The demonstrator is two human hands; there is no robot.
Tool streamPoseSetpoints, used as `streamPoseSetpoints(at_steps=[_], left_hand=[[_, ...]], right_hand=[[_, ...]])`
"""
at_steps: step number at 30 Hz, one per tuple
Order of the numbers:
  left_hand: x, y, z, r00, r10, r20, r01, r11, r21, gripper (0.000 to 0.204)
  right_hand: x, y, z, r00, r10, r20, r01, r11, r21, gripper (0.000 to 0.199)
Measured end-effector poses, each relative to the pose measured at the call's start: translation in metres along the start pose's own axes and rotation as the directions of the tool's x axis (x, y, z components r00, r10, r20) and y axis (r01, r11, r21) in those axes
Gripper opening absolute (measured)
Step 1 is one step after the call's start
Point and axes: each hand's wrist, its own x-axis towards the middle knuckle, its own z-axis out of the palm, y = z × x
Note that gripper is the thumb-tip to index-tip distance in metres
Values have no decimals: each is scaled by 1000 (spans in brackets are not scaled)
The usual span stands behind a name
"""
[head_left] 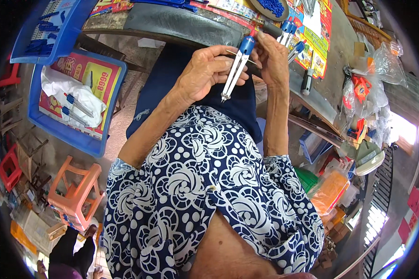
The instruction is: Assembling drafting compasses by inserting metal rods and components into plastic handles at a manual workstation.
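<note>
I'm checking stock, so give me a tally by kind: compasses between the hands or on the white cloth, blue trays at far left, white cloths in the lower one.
Compasses: 3 (held compass; two on cloth, upper compass and lower compass)
Blue trays: 2 (upper tray, lower tray)
White cloth: 1
Total: 6

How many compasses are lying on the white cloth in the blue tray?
2: the upper compass and, just below it, the lower compass. The white cloth may hide more.

Blue-topped compass (pixel 241 66), apparently gripped in both hands (pixel 195 74)
</note>
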Motion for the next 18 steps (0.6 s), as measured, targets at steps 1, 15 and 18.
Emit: streamPoseSetpoints(at_steps=[1, 15, 18], left_hand=[[0, 3, 0, 1000, 14, -9, -14, 1000, -5, 32], [27, 70, -33, 906, 408, -116, -424, 870, -251, 47], [26, 73, -37, 911, 406, -77, -410, 861, -301, 48]], right_hand=[[0, -1, 2, 1000, 3, -18, -3, 1000, 18, 25], [-5, -2, 9, 1000, 14, 0, -14, 992, -128, 26], [-7, 0, 11, 1000, -20, -17, 17, 991, -134, 23]])
